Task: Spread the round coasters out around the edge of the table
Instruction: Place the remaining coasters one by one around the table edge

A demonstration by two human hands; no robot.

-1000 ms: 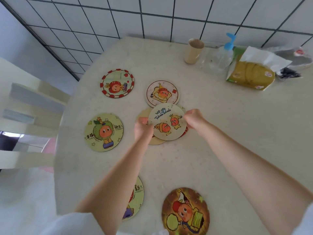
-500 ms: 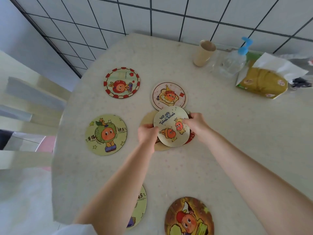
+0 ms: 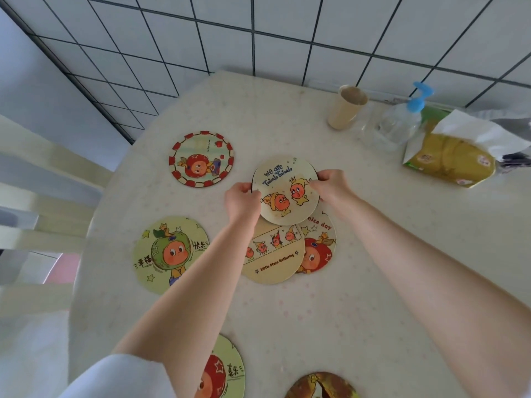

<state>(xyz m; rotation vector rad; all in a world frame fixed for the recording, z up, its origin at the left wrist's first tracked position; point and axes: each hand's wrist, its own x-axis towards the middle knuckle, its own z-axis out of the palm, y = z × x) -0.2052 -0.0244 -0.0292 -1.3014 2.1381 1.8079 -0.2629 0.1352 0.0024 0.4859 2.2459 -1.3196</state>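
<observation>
Two hands pinch one flat round coaster [image 3: 284,191] by opposite edges, left hand [image 3: 241,201] and right hand [image 3: 332,186] level, above the pale speckled table [image 3: 373,282]. Free rim lies beyond, nearer the right. Two overlapping coasters [image 3: 273,254] remain below; four others sit spread left and near.

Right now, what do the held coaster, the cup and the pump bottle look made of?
Held coaster: thin stiff board, likely printed card or wood, matte face, dark edge; stays flat between left hand and right hand. Cup: probably paper, dull beige, unglossy. Pump bottle: clear plastic, see-through body, blue pump.
</observation>
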